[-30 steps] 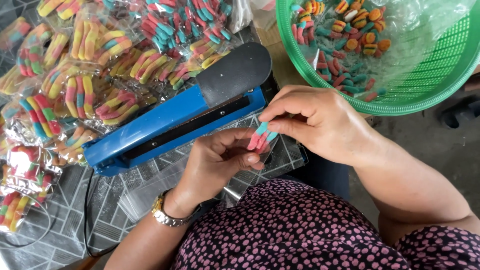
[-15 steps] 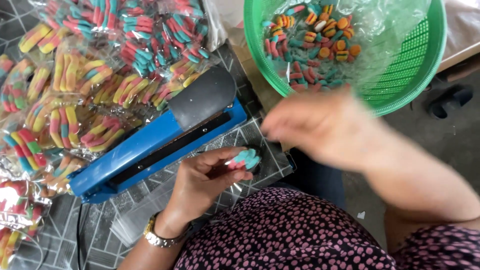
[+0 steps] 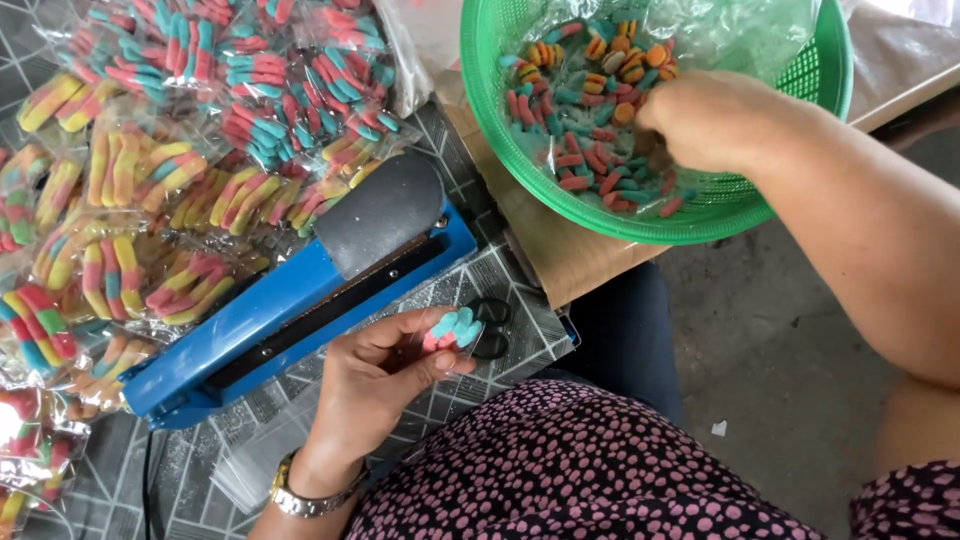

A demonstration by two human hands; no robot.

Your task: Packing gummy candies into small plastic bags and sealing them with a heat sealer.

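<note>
Left hand (image 3: 375, 385) holds a small clear bag (image 3: 450, 335) pinched between thumb and fingers. The bag has about three pink-and-teal candies in it, but the exact count is hard to read. It sits just in front of the blue heat sealer (image 3: 300, 300), which lies on the patterned mat (image 3: 500, 290). One sealer, arm down, black pad on its near end. One pair of black scissors (image 3: 488, 328) lies beside the bag, partly hidden behind it.

Right hand (image 3: 710, 120) is down inside the green basket (image 3: 500, 60), fingers curled into the loose candies (image 3: 580, 150). Its fingertips are hidden, so what it has hold of cannot be told. One basket, lined with clear plastic, with dozens of loose pieces in it, mostly pink and teal and a few orange.

Behind the sealer is a pile of filled bags (image 3: 200, 130), well over ten, too overlapped to count. One wristwatch (image 3: 300, 495) is on the left wrist.
</note>
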